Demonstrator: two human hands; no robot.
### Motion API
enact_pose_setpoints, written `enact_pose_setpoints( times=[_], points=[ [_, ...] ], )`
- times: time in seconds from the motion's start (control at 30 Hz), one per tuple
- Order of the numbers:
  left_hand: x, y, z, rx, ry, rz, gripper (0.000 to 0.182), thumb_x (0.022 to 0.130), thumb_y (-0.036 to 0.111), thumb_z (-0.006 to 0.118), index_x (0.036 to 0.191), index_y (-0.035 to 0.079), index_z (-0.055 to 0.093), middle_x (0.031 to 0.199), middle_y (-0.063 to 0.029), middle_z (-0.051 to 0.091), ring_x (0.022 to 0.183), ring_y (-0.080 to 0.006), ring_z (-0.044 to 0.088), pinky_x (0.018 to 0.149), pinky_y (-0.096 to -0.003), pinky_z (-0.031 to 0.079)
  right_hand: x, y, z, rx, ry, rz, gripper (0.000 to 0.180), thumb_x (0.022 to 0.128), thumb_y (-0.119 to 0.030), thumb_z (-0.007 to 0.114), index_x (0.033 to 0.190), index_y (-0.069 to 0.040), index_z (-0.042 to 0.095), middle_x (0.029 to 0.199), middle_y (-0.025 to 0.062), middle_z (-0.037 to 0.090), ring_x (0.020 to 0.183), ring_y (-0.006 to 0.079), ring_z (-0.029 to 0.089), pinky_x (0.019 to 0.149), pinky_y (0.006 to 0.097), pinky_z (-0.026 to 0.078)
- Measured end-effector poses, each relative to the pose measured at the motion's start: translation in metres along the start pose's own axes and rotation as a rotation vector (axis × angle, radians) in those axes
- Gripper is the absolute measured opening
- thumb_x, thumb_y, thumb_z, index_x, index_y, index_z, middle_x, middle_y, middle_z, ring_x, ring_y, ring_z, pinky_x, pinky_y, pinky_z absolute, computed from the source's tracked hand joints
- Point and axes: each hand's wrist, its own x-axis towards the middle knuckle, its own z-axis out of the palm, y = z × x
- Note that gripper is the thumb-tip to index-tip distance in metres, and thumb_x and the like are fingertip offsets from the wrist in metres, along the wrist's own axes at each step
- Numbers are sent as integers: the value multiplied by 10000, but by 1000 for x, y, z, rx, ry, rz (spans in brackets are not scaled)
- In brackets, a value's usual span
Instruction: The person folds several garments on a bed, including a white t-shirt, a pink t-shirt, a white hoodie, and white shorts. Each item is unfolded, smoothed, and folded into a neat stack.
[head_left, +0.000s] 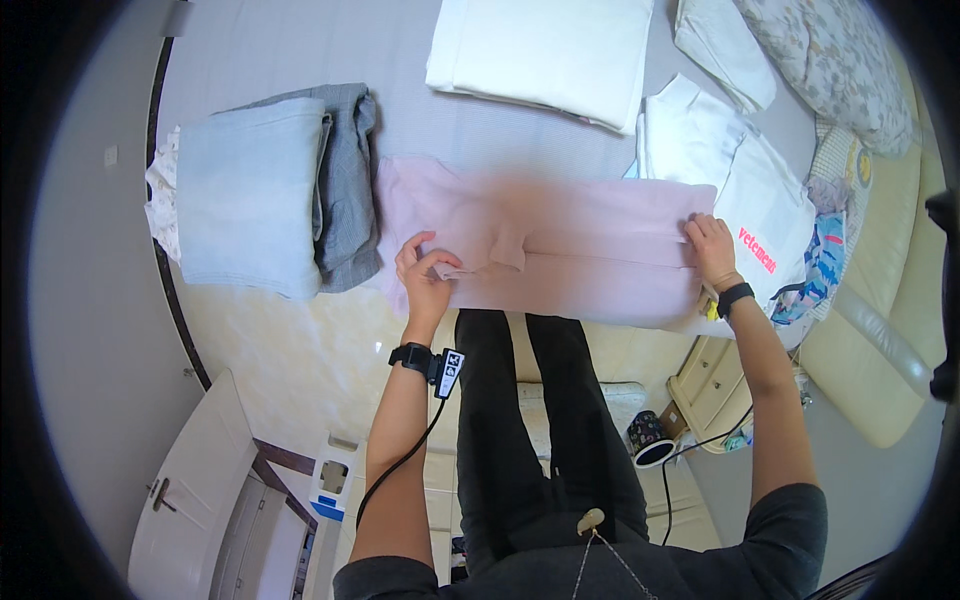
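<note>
A pink garment lies across the near edge of the bed, folded into a long strip. A loose folded flap, perhaps a sleeve end, lies on its left half. My left hand rests at the near left part of the garment, thumb and forefinger apart on the cloth beside that flap. At the far right end, my right hand has its fingertips closed on the garment's edge. Just beyond that hand, a white garment with red lettering is spread out. A blurred patch hides the middle of the pink cloth.
Folded light-blue denim overlaps a grey checked garment on the left. Folded white cloth lies farther back. A patterned pillow is at the far right. Below stand a cream drawer cabinet and a dark bin.
</note>
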Motion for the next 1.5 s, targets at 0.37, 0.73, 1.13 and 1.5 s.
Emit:
enact_pose_setpoints(
  times=[0.37, 0.73, 1.13, 1.5],
  points=[
    [-8, 32, -23, 385, -109, 160, 335, 622, -46, 558, 888, 121, 675, 1249, -79, 504, 1190, -315, 398, 973, -441, 315, 21, 8, -33, 294, 3, 507, 335, 749, -261, 624, 1025, -89, 542, 1008, 123, 523, 918, 311, 553, 769, 409, 461],
    [35, 10, 33, 730, 83, 151, 736, 826, 431, 606, 1419, 111, 308, 1481, -215, 208, 1329, -425, 238, 1064, -563, 205, 56, 23, -8, -220, -280, 946, 373, 776, -233, 590, 1113, -83, 536, 1151, 139, 526, 1053, 334, 509, 874, 459, 413],
    [-57, -86, -13, 13, 392, -667, 667, 738, 272, 782, 1207, -70, 454, 1128, -187, 545, 995, -251, 542, 837, -344, 452, 266, -205, 22, 736, -88, -87, 543, 695, -61, 609, 1216, 35, 491, 1204, 197, 511, 1131, 366, 479, 980, 385, 395],
    [-104, 82, -21, -98, 45, -34, 224, 726, 66, 675, 915, 5, 572, 948, -130, 582, 722, -326, 597, 660, -316, 489, 265, -175, -34, 791, -217, -204, 224, 687, -96, 617, 902, -36, 619, 913, 160, 627, 881, 316, 588, 774, 385, 471]
  ],
)
